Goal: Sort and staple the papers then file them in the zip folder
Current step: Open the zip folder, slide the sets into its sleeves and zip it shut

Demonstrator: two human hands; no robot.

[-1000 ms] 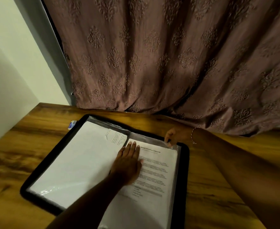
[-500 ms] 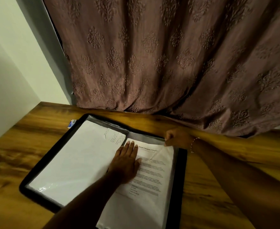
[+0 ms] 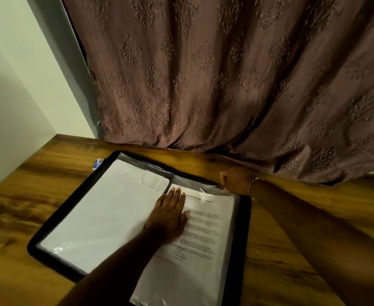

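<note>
Since a second ago, right hand (image 3: 234, 181) has curled tighter at folder (image 3: 246, 217) far right corner, pinching clear sleeve (image 3: 203, 189) edge. Left hand (image 3: 170, 215) stays flat, fingers straight, pressing printed papers (image 3: 208, 228) in that sleeve. Folder lies open on counter (image 3: 292, 250).

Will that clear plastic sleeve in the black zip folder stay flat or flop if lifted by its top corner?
Likely floppy: the clear plastic sleeve wrinkles and glints near where the right hand pinches it. Probably slippery, given its gloss, so the white printed sheet may slide unless the flat left hand presses it.
</note>
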